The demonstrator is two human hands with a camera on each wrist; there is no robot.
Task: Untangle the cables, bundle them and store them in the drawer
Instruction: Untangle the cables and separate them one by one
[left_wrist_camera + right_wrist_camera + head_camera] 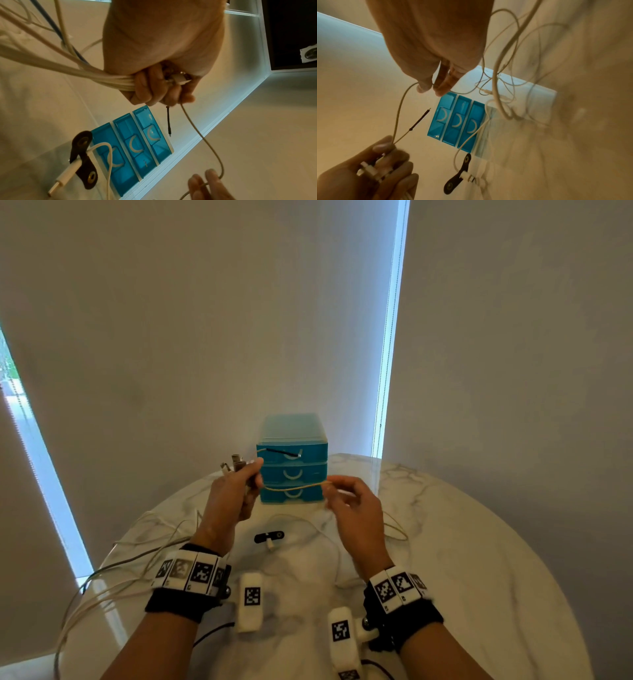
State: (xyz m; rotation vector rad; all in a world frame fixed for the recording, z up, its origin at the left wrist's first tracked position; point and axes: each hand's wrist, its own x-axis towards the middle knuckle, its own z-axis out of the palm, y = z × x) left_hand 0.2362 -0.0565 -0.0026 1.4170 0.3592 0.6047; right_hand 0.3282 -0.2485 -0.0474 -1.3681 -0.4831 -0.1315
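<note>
head view: i see my left hand [236,491] raised over the desk [462,559], fingers curled round a bundle of cables [137,563] with plugs [234,465] sticking out above the fist. a thin cord [294,487] runs from those fingers across to my right hand [356,508], whose thumb and forefinger pinch it. just beyond both sets of fingers stands the blue drawer unit [292,460], its three drawers closed. the cord's dark tip [281,453] shows in front of the top drawer. below and between the hands a black strap [269,536] lies on the desk with a white plug across it. loose white cables trail off to the left of my left wrist.

left wrist view: the fingers [147,86] are pressed together round the thick cable bundle [68,65]. the thin cord [202,138] drops from them to the right fingertips [211,174], which pinch it. the dark tip [169,120] hangs just under my fist. the drawer unit [130,146] sits past the fingers, the strap [82,155] beside it.

right wrist view: thumb and forefinger [426,85] pinch the cord [399,111], the other fingers loosely extended. the cord loops down to my left hand [373,169], which holds plugs. the drawer unit [457,121] lies beyond the fingertips, the strap [458,174] near it, and slack cables [505,81] hang to the right.
</note>
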